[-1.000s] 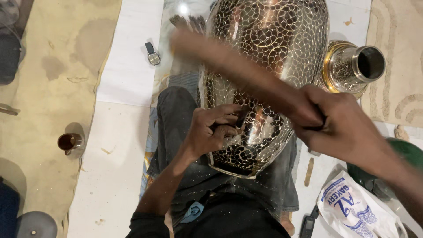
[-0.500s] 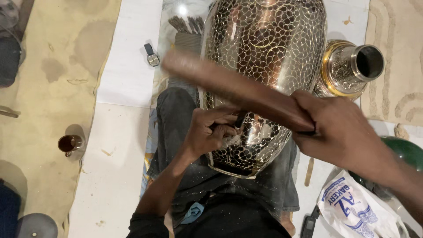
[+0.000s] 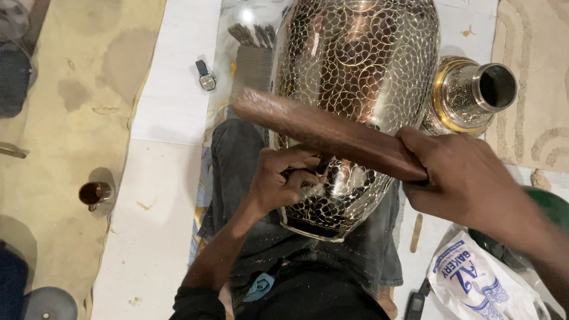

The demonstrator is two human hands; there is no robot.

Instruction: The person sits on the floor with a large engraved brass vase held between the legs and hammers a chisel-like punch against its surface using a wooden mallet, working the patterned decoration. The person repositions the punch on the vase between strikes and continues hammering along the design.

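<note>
We rest a large, rounded brass vase covered in an engraved scale-like pattern (image 3: 355, 89) across our lap, its wide body running up the middle of the view and its rim end down against our dark jeans (image 3: 237, 172). Our left hand (image 3: 284, 181) presses against the lower belly of the vase, fingers curled tight and pinching a small dark tool (image 3: 305, 173) whose tip touches the metal – its exact shape is too hidden to tell. Our right hand (image 3: 459, 178) is wrapped closed around one end of a long brown wooden mallet-like stick (image 3: 326, 133), which lies slantwise over the vase, its far end blurred just above the left hand.

Just beside the vase on the right lies a smaller brass vessel with a gold band and an open dark mouth (image 3: 471, 95). A wristwatch (image 3: 205, 76) lies on the white sheet (image 3: 166, 195) to the left, and a small brown cup (image 3: 93, 193) stands further left on the tan cloth (image 3: 65, 89). A white printed plastic bag (image 3: 480, 281) sits at lower right – near our right forearm.
</note>
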